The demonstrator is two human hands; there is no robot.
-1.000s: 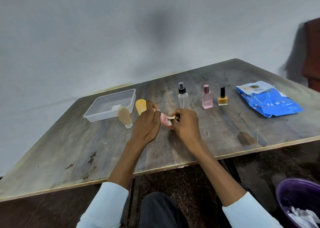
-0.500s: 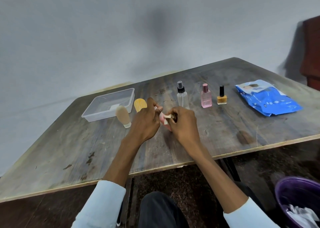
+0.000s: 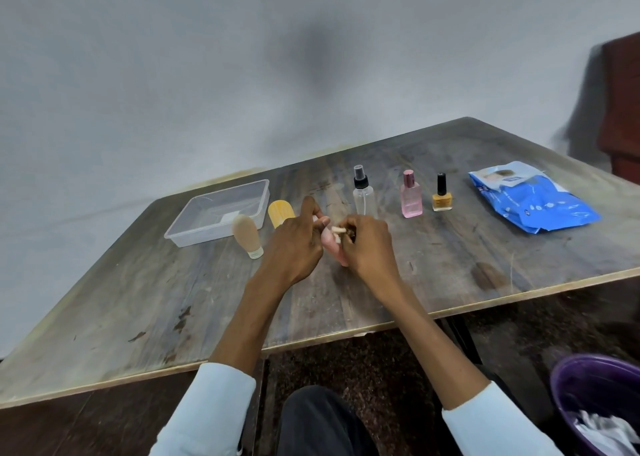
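Left hand (image 3: 294,244) grips pink bottle (image 3: 329,246), forefinger now raised to 12 o'clock; right hand (image 3: 369,244) still pinches cap (image 3: 338,230), likely unscrewing.

Both forearms reach forward; my left hand (image 3: 294,244) and right hand (image 3: 369,248) meet, fingers curled, left forefinger raised.

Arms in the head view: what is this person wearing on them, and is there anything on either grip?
Both arms are in pale, bluish-white sleeves, the left sleeve and the right sleeve, whose cuffs end partway up, leaving the forearms bare. The left grip and the right grip are bare too: no gloves, and no watch or band shows at either wrist.
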